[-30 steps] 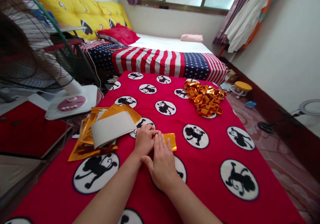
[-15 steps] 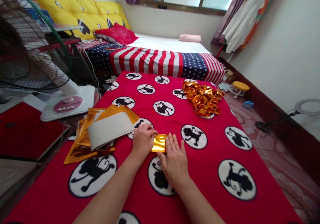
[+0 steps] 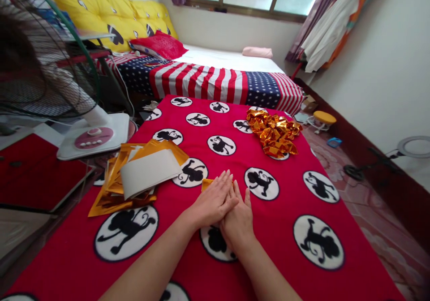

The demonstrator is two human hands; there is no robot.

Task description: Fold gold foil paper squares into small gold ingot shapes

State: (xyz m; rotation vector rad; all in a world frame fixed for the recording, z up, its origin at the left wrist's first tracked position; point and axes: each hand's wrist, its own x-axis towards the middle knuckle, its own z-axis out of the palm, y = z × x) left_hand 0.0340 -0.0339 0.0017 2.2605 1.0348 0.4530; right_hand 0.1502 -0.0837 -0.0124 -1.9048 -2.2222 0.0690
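Observation:
A small folded piece of gold foil paper (image 3: 206,183) lies flat on the red cloth (image 3: 278,247), mostly covered by my hands. My left hand (image 3: 212,201) is stretched flat across it, its fingers lying partly over my right hand. Beside and partly beneath it, my right hand (image 3: 238,218) rests palm down with straight fingers on the paper's right side. To the left is a loose stack of gold foil sheets (image 3: 109,193) with pale sheets (image 3: 149,173) on top. A heap of folded gold foil pieces (image 3: 273,133) sits at the far right of the cloth.
A white fan base (image 3: 96,135) with its wire guard stands at the left, near a red board (image 3: 30,171). Beyond the cloth is a bed with a striped, starred cover (image 3: 208,81). A yellow stool (image 3: 324,117) and a ring light (image 3: 414,146) are at the right.
My left hand has moved from the paper's left edge rightward, flattening over the paper and onto my right hand. The right hand has stayed nearly in place. The view has shifted slightly.

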